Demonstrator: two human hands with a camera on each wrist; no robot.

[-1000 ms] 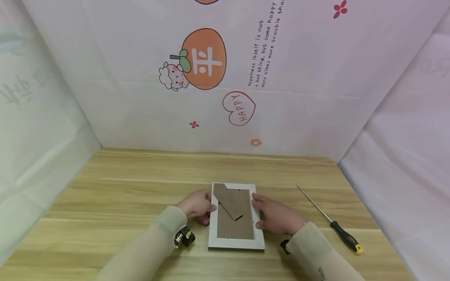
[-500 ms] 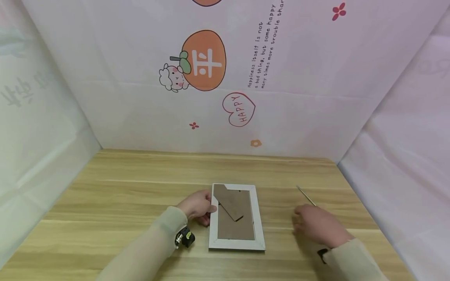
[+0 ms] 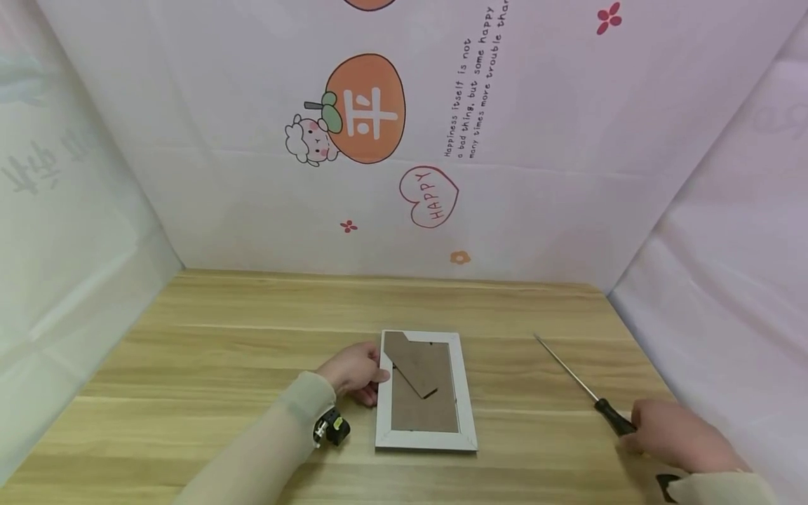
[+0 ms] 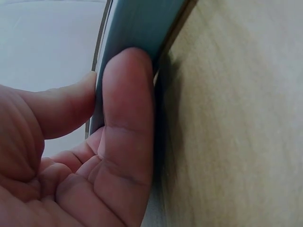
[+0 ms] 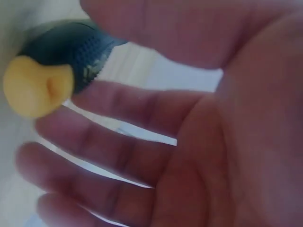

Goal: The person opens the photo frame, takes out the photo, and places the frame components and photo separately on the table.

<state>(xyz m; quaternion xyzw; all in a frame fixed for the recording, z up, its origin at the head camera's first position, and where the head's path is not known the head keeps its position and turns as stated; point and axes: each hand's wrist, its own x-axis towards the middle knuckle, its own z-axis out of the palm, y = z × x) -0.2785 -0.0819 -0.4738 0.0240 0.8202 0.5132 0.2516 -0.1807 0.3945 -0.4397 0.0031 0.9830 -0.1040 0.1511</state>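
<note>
A white picture frame point(image 3: 467, 407) lies back side up on the table, its brown backing board point(image 3: 426, 414) and angled stand leg showing. My left hand point(image 3: 353, 372) pinches the frame's left edge. In the left wrist view the thumb point(image 4: 71, 106) presses the frame's face and a finger point(image 4: 128, 90) lies along its side. To the right is a screwdriver point(image 3: 610, 415) with a long metal shaft, black handle and yellow butt end point(image 5: 35, 90). My right hand point(image 3: 678, 435) is at its handle, fingers spread and nearly straight, thumb and forefinger on either side of it. The hand covers the butt end in the head view.
The wood-grain table point(image 3: 252, 308) carries the frame and screwdriver. White printed cloth point(image 3: 252, 210) walls it in at the back and both sides, with the right cloth point(image 3: 732, 330) close beyond my right hand.
My right hand has left the frame's right edge and moved right to the screwdriver handle. The left hand stays on the frame, which has hardly shifted.
</note>
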